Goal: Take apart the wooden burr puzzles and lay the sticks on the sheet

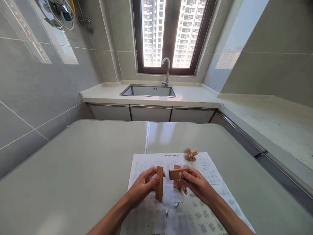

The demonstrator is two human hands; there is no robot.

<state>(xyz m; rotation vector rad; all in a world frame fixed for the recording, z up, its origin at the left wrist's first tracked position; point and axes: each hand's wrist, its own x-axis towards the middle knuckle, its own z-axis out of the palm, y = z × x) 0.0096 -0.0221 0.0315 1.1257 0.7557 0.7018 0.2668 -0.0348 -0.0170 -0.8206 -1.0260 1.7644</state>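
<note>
1. L hand point(144, 186) is gripping a wooden block point(159, 183) w/ fingers closed, long axis upright, over the printed sheet point(210, 176) near the table's point(73, 169) front edge.
2. R hand point(195, 184) is pinching a notched wooden piece point(178, 173), long axis lying across, its free end pointing left at the block; a small gap is separating them.
3. An assembled wooden cross point(191, 154) is sitting at the sheet's far edge, nearer the R hand.
</note>
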